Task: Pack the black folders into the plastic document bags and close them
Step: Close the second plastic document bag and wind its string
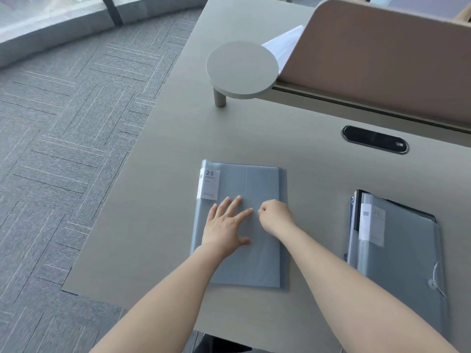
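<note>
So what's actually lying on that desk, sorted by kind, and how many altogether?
Bagged folders under the hands: 1
Stacks of bags with folders at the right: 1
Round raised stands: 1
White paper sheaves by the divider: 1
Total: 4

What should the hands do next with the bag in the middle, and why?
Probably press the flap down flat to close it. The left hand lies spread on the middle bag, holding it steady, and the right hand has curled fingers at the flap's edge. The folder looks already inside. The stack on the right waits.
</note>
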A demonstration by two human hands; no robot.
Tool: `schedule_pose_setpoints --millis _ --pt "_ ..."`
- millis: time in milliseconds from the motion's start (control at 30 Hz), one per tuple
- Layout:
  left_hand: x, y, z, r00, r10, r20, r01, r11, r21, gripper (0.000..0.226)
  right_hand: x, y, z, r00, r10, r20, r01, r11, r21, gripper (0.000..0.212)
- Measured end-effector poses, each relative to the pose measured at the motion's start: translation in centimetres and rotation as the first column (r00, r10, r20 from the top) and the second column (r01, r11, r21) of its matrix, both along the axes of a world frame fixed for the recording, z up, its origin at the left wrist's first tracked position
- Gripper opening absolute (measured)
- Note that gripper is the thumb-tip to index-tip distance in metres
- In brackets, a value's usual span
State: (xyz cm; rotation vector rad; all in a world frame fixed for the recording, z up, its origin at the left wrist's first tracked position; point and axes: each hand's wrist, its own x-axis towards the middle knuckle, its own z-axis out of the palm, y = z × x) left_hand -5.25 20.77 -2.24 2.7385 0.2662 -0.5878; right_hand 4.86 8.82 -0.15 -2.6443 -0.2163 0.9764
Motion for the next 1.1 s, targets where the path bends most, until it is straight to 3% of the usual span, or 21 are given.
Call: schedule_pose_setpoints --millis 200,400,533,733,1100 --pt "-0.1 0.1 0.0 1.0 0.007 -0.001 -0.007 1.0 -0.01 0.08 -3.1 -1.4 -0.5 0.995 0.063 0.073 -0.065 0.998 0.025 0.023" --pt "0.0 -0.1 0.1 1.0 0.02 -0.003 -0.02 1.0 -0.016 0.079 -4.0 -4.2 -0.6 1.0 -0.028 0.001 0.028 0.999 -0.038 0.037" --pt "0.1 -0.1 0.2 1.0 0.024 -0.014 -0.025 0.999 -0.024 0.079 -2.2 -5.8 -0.5 0.99 -0.137 -0.037 0.133 0.986 -0.1 0.022" --pt "0.1 -0.1 0.3 1.0 0.015 -0.022 -0.015 0.999 -0.03 0.079 0.1 -5.8 -0.5 0.979 -0.204 -0.027 0.202 0.977 -0.07 0.023" --pt "0.1 0.0 0.2 1.0 0.006 -0.023 -0.006 1.0 -0.013 0.08 1.8 -2.2 -1.2 0.981 -0.195 -0.007 0.194 0.981 -0.029 0.02"
